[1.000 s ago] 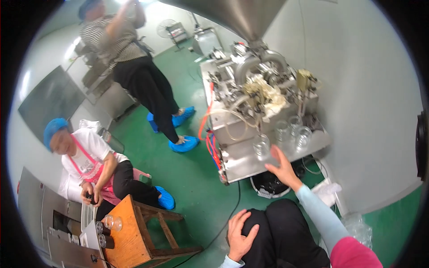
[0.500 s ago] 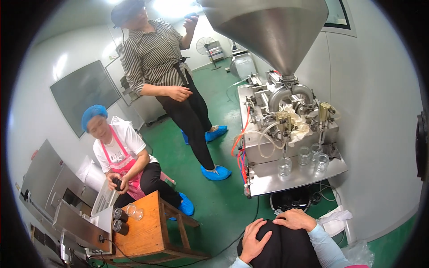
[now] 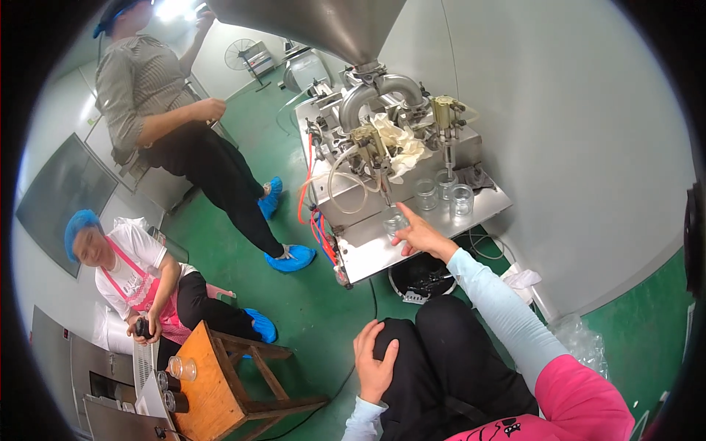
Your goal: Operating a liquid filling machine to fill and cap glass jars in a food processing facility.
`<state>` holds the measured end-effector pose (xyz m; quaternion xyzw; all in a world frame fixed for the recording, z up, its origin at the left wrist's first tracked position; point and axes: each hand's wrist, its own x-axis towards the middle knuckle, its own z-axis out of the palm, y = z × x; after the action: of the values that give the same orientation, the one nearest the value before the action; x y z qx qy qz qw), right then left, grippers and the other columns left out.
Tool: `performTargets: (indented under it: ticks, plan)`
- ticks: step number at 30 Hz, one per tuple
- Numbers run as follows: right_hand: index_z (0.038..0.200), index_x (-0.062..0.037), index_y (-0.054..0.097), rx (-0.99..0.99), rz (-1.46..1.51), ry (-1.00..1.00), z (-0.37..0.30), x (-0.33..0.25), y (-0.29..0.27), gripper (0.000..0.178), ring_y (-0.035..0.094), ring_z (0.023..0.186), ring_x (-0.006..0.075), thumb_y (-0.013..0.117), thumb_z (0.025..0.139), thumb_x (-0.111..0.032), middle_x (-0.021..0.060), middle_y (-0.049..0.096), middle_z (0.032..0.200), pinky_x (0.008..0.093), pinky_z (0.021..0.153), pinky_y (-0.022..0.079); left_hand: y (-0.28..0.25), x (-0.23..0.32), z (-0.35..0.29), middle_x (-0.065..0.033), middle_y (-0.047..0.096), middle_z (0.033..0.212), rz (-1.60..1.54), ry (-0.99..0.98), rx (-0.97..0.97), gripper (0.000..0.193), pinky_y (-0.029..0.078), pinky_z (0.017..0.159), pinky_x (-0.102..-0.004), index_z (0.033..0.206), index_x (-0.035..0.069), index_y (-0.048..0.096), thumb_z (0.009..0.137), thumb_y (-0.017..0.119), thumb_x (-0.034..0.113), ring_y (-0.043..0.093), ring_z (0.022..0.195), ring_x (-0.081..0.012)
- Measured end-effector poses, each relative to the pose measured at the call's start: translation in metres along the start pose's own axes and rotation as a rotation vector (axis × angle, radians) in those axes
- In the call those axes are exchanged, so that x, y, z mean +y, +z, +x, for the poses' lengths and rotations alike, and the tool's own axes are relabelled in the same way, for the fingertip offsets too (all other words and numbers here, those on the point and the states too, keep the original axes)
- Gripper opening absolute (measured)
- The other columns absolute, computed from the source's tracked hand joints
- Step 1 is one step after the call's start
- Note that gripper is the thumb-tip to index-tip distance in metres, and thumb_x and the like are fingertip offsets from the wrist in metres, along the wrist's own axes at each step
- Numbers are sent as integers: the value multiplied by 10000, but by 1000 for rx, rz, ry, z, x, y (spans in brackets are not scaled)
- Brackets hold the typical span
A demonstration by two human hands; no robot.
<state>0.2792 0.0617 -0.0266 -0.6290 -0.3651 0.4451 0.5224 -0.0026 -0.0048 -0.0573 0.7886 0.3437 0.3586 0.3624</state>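
Observation:
My right hand (image 3: 423, 235) reaches out to the steel tray (image 3: 360, 257) of a filling machine, its fingers stretched and apart. It is right beside a clear glass jar (image 3: 392, 225) that stands under the left nozzle (image 3: 386, 189); whether the fingertips touch the glass I cannot tell. Three more glass jars stand farther right on the tray, one of them (image 3: 446, 181) under the right nozzle (image 3: 449, 156). My left hand (image 3: 375, 361) lies open on my left knee, holding nothing.
Above the machine hangs a steel hopper (image 3: 323, 22). A black bucket (image 3: 421, 283) sits below the tray. On the left, a seated person in a pink apron (image 3: 143, 290) holds a dark jar by a wooden table (image 3: 213, 389) with several jars. Another person (image 3: 154, 95) stands behind.
My right hand has left my lap and moved forward to the jar under the left nozzle. My left hand stays on my leg. The view has swung to the right.

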Motion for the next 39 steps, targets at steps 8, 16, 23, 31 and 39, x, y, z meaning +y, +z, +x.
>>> performTargets:
  ticks: [8, 16, 23, 31, 39]
  plan:
    - [1324, -12, 497, -366, -346, -322, -44, 31, 21, 428, 659, 747, 179, 569, 931, -167, 97, 701, 974, 315, 715, 531, -10, 8, -7, -126, 575, 1259, 2, -20, 28, 395, 393, 1001, -387, 1165, 46, 618, 804, 711, 177, 512, 1155, -303]
    - [1031, -85, 692, -266, -916, -274, -116, 20, 48, 292, 647, 855, 381, 550, 906, -307, 189, 680, 874, 461, 787, 505, 6, -1, -4, -132, 544, 1295, 5, 42, 16, 433, 393, 1017, -396, 1204, 65, 598, 817, 712, 223, 487, 1205, -314]
    - [1024, 3, 686, -559, -646, -121, -80, 26, 41, 288, 702, 779, 242, 594, 860, -215, 137, 711, 802, 343, 740, 519, -6, 0, -12, -104, 518, 1333, 37, -15, 44, 443, 388, 1020, -387, 1235, 77, 576, 847, 675, 265, 469, 1224, -297]
    - [1009, 75, 667, -554, -521, -58, -75, 38, 32, 289, 687, 723, 194, 601, 834, -145, 156, 697, 751, 295, 694, 515, 1, 1, -10, -107, 508, 1336, 24, -48, 28, 453, 366, 1035, -400, 1239, 78, 568, 853, 660, 295, 450, 1237, -302]
    - [993, 101, 650, -572, -483, -68, -75, 39, 30, 270, 661, 680, 165, 585, 845, -114, 132, 683, 726, 283, 649, 500, 0, 2, -13, -126, 469, 1357, -8, -81, -1, 468, 344, 1042, -420, 1254, 80, 545, 858, 646, 307, 418, 1265, -308]
